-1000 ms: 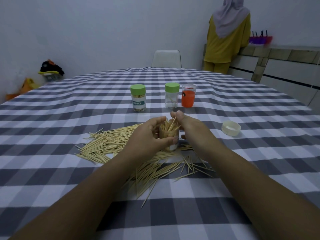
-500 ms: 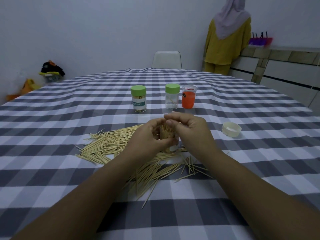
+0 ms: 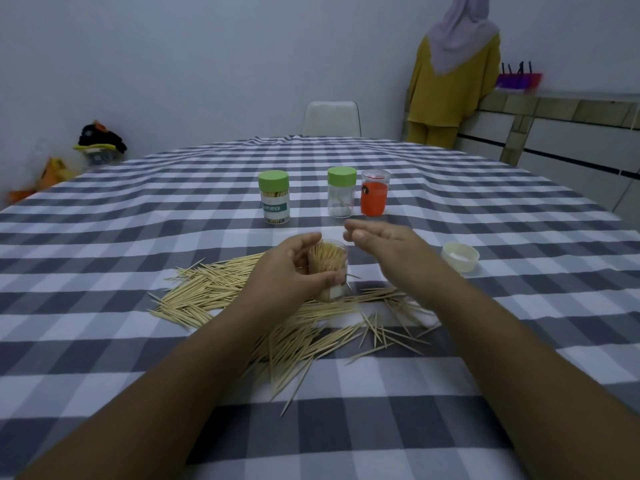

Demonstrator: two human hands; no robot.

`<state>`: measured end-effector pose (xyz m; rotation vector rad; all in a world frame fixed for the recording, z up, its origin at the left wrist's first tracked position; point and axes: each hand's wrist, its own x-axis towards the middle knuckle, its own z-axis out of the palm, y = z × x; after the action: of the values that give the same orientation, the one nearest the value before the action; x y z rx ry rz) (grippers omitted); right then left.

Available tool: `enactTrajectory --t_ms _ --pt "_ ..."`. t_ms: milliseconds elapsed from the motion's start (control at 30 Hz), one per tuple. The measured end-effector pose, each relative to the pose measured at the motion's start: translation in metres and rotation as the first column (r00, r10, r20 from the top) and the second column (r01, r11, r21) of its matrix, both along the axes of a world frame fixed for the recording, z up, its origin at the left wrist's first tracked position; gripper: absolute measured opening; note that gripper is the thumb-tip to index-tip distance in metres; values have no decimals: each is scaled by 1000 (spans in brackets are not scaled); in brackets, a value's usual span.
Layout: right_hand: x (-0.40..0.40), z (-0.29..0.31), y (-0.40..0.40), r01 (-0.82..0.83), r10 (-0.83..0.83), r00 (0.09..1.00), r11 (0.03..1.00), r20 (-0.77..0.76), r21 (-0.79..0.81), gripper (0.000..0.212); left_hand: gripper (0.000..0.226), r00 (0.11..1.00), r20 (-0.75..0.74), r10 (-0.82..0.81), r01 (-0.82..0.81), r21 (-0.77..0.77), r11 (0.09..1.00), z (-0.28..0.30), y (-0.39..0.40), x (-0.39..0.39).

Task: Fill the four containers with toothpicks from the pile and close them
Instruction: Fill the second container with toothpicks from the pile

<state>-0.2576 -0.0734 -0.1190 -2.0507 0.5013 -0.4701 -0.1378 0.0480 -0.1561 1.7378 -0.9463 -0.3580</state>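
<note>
While the left hand [image 3: 287, 268] curls its fingers [image 3: 313, 278] and thumb around an open clear container [image 3: 329, 271] packed with upright toothpicks, it hides most of that container's near-left wall. The container stands on the toothpick pile [image 3: 284, 317], which spreads over the checked bench [image 3: 104, 258] to both sides of it and toward the camera. Just right of the container, the right hand [image 3: 384, 244] hovers with loosely bent fingers, holding nothing that can be made out; its fingertips are blurred. Beyond the container stand three more: a green-lidded labelled container [image 3: 274, 197] full of toothpicks, a green-lidded clear container [image 3: 341, 192] with only a few sticks inside, and an orange container [image 3: 374, 192] whose contents cannot be told. A white lid [image 3: 460, 256] lies well right of the held container.
</note>
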Motion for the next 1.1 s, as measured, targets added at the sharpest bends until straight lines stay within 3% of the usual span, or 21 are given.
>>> enactTrajectory --t_ms 67,133,233,633,767,967,1100 --pt "-7 5 -11 -20 -14 974 989 -225 -148 35 81 1000 -6 9 -9 10 1000 1 1 2" --pt "-12 6 -21 -116 -38 875 951 -483 -285 39 80 1000 10 19 -19 27 999 2 2 5" --pt "-19 7 -28 -239 -98 730 891 -676 -387 48 79 1000 8 18 -19 33 999 3 3 9" --pt "-7 2 -13 -331 -58 743 834 -666 -442 32 78 999 17 29 -29 27 999 1 2 11" --pt "2 -3 -10 -302 -145 741 801 -656 -517 28 79 1000 13 26 -27 26 999 2 2 10" --pt "15 -10 2 -338 -301 690 671 -658 -660 19 80 999 17 28 -29 21 999 2 2 9" --pt "14 -11 -1 -298 -307 698 697 -647 -652 16 81 1000 -2 25 -25 13 1000 2 3 9"
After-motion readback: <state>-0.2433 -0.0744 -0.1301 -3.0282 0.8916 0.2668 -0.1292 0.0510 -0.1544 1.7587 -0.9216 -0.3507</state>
